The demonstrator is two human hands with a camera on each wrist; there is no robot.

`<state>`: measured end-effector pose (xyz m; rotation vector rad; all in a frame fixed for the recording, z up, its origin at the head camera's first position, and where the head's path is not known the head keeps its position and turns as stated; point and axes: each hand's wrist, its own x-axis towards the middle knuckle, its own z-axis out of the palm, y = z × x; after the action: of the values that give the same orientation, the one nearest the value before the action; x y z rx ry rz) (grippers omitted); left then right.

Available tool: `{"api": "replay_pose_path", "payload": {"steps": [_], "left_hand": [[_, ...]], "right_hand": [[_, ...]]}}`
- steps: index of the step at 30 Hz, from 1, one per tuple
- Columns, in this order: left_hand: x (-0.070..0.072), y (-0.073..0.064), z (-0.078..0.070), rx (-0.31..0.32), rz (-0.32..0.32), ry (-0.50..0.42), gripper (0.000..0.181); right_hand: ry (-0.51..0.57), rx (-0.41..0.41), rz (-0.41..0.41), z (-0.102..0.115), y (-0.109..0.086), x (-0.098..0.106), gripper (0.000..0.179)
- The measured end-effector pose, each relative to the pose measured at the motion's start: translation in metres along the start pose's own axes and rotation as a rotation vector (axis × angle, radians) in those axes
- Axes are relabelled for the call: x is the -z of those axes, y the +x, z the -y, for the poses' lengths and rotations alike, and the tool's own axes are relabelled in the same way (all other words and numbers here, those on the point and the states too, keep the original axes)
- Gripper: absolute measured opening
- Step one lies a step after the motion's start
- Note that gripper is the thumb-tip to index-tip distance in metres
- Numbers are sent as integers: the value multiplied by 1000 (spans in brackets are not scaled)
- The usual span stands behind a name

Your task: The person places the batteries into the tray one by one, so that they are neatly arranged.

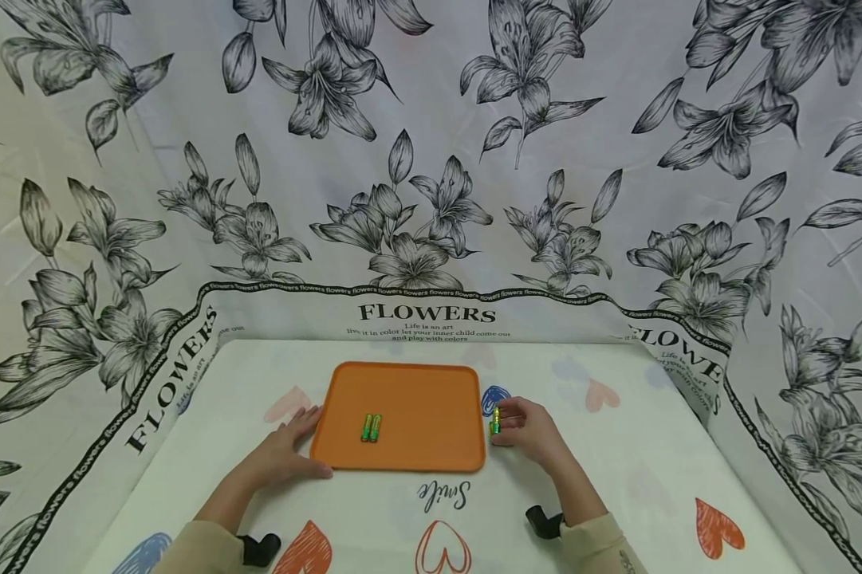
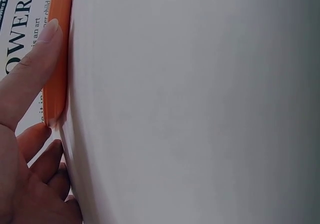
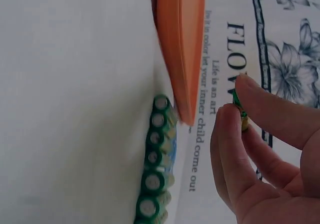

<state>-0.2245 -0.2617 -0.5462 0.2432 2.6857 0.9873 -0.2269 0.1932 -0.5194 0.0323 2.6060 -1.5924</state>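
Observation:
An orange tray (image 1: 416,399) lies on the table, with two green batteries (image 1: 371,428) side by side on its left half. My left hand (image 1: 285,452) touches the tray's left edge near the front corner, fingers spread. In the left wrist view its thumb (image 2: 49,31) rests along the tray's side. To the right of the tray, my right hand (image 1: 529,431) pinches a small green-and-gold battery (image 3: 244,119) between thumb and fingertips, above the table. Several green batteries (image 3: 154,158) lie in a row by the tray's right end; the head view mostly hides them behind the hand.
A white cloth (image 1: 545,518) printed with hearts and the word Smile covers the table. Flower-printed fabric (image 1: 431,223) hangs behind it and at both sides. Black wrist mounts (image 1: 544,522) sit by both sleeves.

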Motion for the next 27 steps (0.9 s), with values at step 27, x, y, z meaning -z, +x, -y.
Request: {"api": "replay_pose_path", "payload": {"steps": [27], "left_hand": [[-2,-1,0,14,-13,16,122]], "right_hand": [[51,88,128,47,18,-105,53]]}}
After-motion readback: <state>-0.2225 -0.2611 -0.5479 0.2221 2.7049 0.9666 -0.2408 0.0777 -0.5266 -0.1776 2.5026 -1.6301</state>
